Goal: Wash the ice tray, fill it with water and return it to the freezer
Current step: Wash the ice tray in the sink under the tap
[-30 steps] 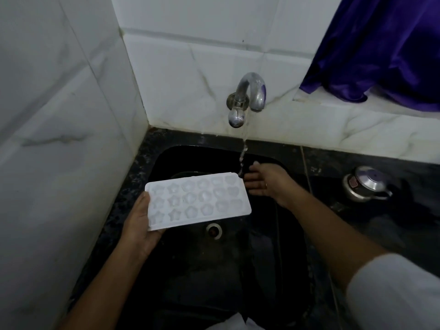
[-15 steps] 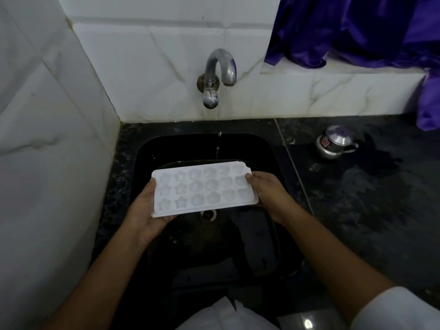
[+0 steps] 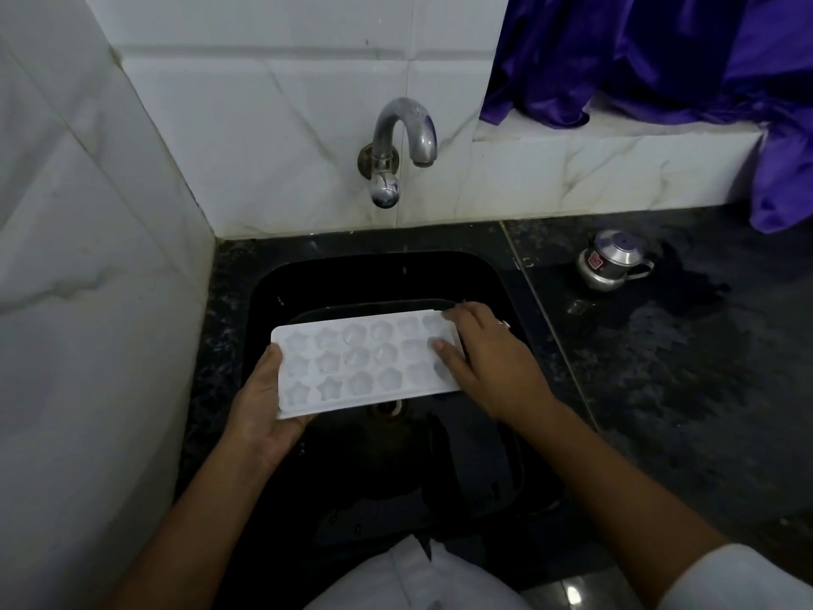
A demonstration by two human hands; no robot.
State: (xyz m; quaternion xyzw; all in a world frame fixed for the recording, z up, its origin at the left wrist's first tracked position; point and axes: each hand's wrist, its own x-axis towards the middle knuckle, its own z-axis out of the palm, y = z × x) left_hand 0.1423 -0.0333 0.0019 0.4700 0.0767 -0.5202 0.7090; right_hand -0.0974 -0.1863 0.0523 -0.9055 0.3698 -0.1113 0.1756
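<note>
The person is holding the white ice tray (image 3: 365,361) in the air over the black sink (image 3: 378,275), right above the drain (image 3: 389,407) and a little in front of the tap (image 3: 398,138) on the tiled wall. The tray is lying nearly flat with its star and flower cups facing up, and its long axis is running left to right, with the right end angled slightly away from the person. The left hand (image 3: 264,407) is gripping the left short end, thumb lying along the top edge and fingers tucked under the tray. The right hand (image 3: 488,367) is grasping the right short end, thumb pressing on the top over the last cups and fingers curling round the far corner. A small metal pot (image 3: 609,264) is sitting on the dark counter (image 3: 660,389) to the right of the sink, well apart from the tray, and a purple cloth (image 3: 660,59) is hanging over the ledge behind it.
</note>
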